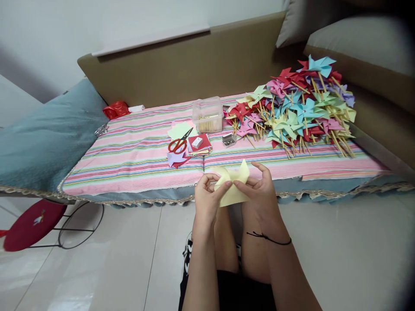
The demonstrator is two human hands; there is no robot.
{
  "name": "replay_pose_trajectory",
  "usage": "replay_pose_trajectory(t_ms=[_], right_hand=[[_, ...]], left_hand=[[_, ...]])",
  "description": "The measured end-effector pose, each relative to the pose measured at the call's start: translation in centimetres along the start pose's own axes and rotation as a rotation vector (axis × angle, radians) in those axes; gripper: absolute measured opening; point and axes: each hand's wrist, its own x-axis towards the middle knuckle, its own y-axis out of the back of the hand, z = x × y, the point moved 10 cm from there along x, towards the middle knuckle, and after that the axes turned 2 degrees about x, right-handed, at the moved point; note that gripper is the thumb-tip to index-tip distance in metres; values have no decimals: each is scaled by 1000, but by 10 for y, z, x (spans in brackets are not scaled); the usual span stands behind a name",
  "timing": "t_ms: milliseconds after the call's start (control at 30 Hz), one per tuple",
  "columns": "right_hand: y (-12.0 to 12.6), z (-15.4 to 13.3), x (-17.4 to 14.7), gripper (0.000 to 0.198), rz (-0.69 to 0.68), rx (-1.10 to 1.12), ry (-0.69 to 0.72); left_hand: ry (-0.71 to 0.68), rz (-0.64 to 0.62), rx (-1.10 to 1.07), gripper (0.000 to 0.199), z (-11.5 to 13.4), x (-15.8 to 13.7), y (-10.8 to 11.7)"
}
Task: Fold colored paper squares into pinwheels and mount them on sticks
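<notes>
Between my two hands is a pale yellow sheet of paper (pixel 231 198), with corners bent in toward its middle and one point sticking up. My left hand (pixel 209 194) pinches it from the left, thumb on the front. From the right, my right hand (pixel 259 192) grips it with the thumb near the centre, the index finger raised. The two thumbs nearly meet. Beyond my hands on the striped cloth lie scissors with red handles (pixel 177 145), a stack of coloured paper (pixel 207 141) with a small white box (pixel 197 142) on top, and a small open box of metal pins (pixel 228 140).
A big pile of paper pinwheels on sticks (pixel 304 112) covers the right of the striped cloth (pixel 139 151). A clear plastic tub of wooden sticks (pixel 208 114) stands behind the paper. A red plastic bag (pixel 116 109) lies far left. A red stool (pixel 35 224) stands on the floor.
</notes>
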Motion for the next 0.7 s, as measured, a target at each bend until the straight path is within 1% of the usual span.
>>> replay_pose_trajectory(t_ms=[167,300,400,533,600,700], right_hand=[[2,-3,-1,97,5,5,3],[11,-4,1,96,61,22,8],[15,-3,3,94,87,43,13],[16,-4,3,93,113,44,28],[17,-5,3,92,121,41,35],[16,-5,2,91,117,56,40]], left_hand=[[-32,-31,-25,42,2,0,-3],[-158,2,3,28,17,1,2],[-246,21,80,18,25,2,6],[-339,-44,198,11,33,0,3],[-437,-90,331,9,41,-4,-3],[-690,-115,612,10,57,-17,-15]])
